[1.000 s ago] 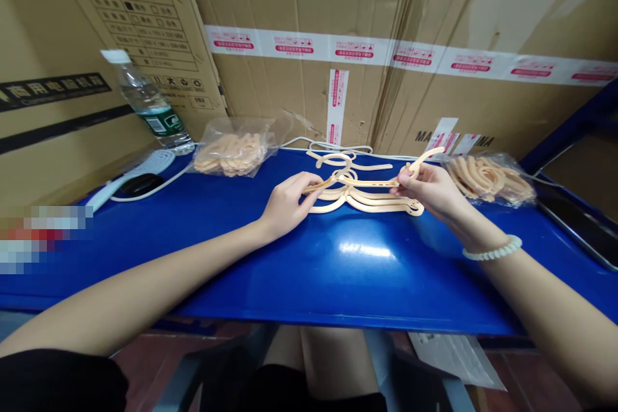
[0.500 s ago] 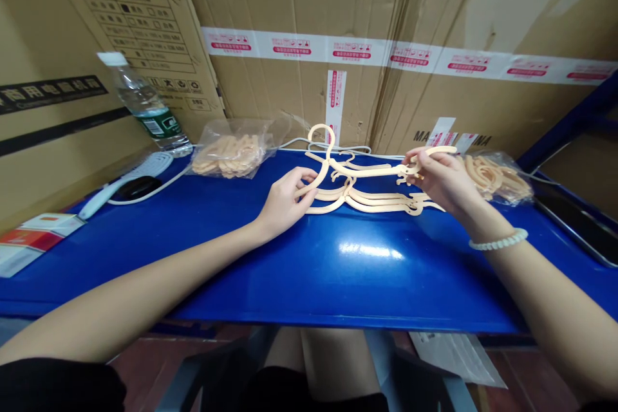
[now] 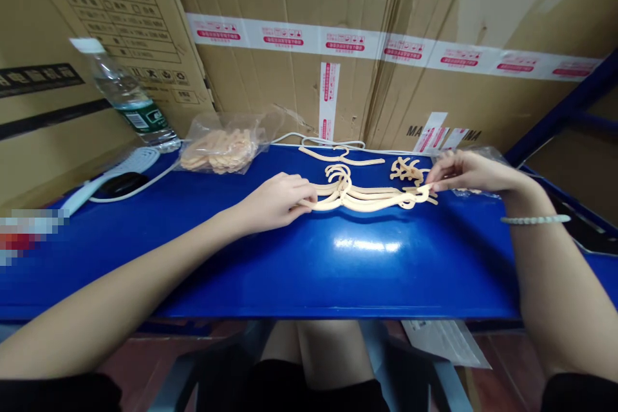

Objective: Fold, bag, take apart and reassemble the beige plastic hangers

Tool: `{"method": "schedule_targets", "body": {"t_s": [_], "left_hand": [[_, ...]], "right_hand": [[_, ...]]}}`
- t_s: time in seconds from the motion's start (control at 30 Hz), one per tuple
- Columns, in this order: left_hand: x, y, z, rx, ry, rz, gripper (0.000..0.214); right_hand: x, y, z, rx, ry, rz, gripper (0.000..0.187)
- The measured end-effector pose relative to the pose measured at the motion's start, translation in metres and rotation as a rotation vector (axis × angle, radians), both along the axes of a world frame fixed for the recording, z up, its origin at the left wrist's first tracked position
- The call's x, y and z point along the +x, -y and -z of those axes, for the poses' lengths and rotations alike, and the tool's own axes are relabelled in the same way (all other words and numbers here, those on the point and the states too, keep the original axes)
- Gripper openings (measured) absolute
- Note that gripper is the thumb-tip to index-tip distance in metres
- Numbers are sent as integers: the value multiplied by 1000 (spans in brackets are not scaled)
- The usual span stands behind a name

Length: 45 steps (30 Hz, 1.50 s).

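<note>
A cream clothes hanger lies at the front of a row of similar hangers on the blue table, their hooks bunched together in the middle. My left hand is closed around its left end. At the other end, my right hand pinches the hanger's tip between thumb and fingers. Just behind the row is a small heap of cream plastic pieces, near my right fingers. One more hanger rests farther back, apart from the row.
A clear bag of cream parts lies at the back left, beside a water bottle. A white brush-like handled item is near a black object. Another bag sits behind my right hand. Cardboard walls the back.
Both hands have brought the hanger down from above the row onto its front. My right hand has turned over its right end, and the small heap behind now shows.
</note>
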<state>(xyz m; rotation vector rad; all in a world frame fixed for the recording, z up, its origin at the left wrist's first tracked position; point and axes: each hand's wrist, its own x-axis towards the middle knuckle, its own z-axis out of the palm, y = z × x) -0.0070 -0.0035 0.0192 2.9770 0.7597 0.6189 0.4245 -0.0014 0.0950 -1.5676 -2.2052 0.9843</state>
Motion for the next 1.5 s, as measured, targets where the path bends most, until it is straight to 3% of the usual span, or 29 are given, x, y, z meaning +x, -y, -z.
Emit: {"method": "schedule_targets", "body": {"t_s": [0.13, 0.4, 0.73, 1.0, 1.17, 1.33, 1.5], "left_hand": [[-2, 5, -3, 11, -116, -9, 14], [-7, 3, 0, -13, -193, -79, 15], [-12, -17, 16, 58, -33, -129, 18], [-14, -17, 13, 66, -54, -163, 16], [-13, -14, 11, 73, -67, -152, 17], [-10, -11, 9, 44, -72, -161, 27], [-13, -15, 11, -58, -64, -184, 50]], "right_hand": [[-8, -2, 4, -77, 225, -89, 49], [-17, -7, 22, -41, 471, -79, 40], [-18, -7, 24, 55, 507, -20, 32], [-19, -10, 29, 66, 460, -11, 36], [-18, -7, 28, 152, 479, -29, 43], [-24, -1, 17, 182, 418, -62, 44], [-32, 2, 10, 278, 357, 73, 43]]}}
